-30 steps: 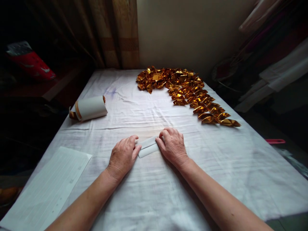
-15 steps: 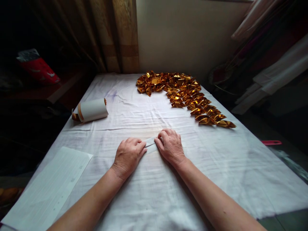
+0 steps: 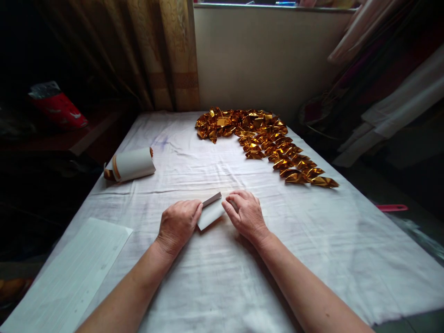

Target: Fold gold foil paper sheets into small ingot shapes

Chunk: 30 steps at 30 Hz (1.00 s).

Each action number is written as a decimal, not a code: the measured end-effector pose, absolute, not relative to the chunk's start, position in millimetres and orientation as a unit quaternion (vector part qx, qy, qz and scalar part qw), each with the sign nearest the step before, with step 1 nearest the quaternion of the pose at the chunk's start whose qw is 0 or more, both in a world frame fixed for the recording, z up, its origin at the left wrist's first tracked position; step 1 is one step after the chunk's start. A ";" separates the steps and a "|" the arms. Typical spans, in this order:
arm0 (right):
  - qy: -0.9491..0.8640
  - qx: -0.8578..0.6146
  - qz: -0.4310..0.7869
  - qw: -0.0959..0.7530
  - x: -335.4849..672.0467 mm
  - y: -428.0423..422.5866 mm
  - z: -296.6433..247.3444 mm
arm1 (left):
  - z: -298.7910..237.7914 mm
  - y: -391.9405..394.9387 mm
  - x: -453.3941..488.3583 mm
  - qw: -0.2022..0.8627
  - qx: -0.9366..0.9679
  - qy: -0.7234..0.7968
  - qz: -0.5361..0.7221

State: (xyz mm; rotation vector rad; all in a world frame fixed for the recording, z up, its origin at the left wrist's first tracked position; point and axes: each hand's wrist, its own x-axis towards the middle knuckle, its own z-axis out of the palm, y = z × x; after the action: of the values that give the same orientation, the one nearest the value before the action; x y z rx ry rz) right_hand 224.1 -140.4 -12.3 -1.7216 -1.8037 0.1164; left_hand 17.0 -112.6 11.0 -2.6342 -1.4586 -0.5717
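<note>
My left hand (image 3: 178, 226) is closed on a small folded piece of paper (image 3: 211, 215), gripping its left end between thumb and fingers. One face of the paper is white, and a narrow grey-brown flap (image 3: 212, 199) stands up along its far edge. Close by the right end of the paper is my right hand (image 3: 245, 213), fingers curved and thumb apart from them. It seems to hold nothing; whether a fingertip touches the paper's edge is hard to see. Behind the hands lies a pile of shiny gold folded foil pieces (image 3: 255, 122), trailing in rows toward the right.
A white sheet (image 3: 166, 286) covers the table. At the left lie a roll wrapped in white paper (image 3: 135, 165) and a flat stack of pale paper (image 3: 76, 273). A red packet (image 3: 58, 108) is on a dark surface at far left. A curtain (image 3: 166, 55) hangs behind.
The paper was pressed flat between both hands; now its flap is up and its white face shows. My right hand has let go of the paper. The view has tilted up slightly.
</note>
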 end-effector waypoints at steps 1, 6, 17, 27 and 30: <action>-0.687 -0.652 0.043 0.319 223.9 -140.6 -11.6 | 10.5 -112.1 16.4 0.036 -0.853 -0.477 -0.210; -0.695 -0.607 0.110 0.370 222.2 -141.0 -6.5 | 7.6 -113.3 13.0 0.002 -0.828 -0.465 -0.314; -0.684 -0.588 0.067 0.426 215.4 -146.6 7.4 | 8.4 -117.5 16.2 0.011 -0.838 -0.419 -0.350; -0.742 -0.509 0.001 0.435 213.7 -152.6 18.7 | 16.8 -123.5 15.7 -0.109 -0.867 -0.339 -0.349; -0.747 -0.502 0.007 0.436 212.6 -153.5 20.8 | 19.2 -123.2 13.4 -0.118 -0.858 -0.348 -0.358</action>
State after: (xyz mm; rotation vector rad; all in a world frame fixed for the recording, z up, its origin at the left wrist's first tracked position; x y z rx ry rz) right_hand 212.6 -153.5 20.8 -1.2485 -1.8577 0.0181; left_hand 13.4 -123.2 19.2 -2.9194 -1.1848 -1.2172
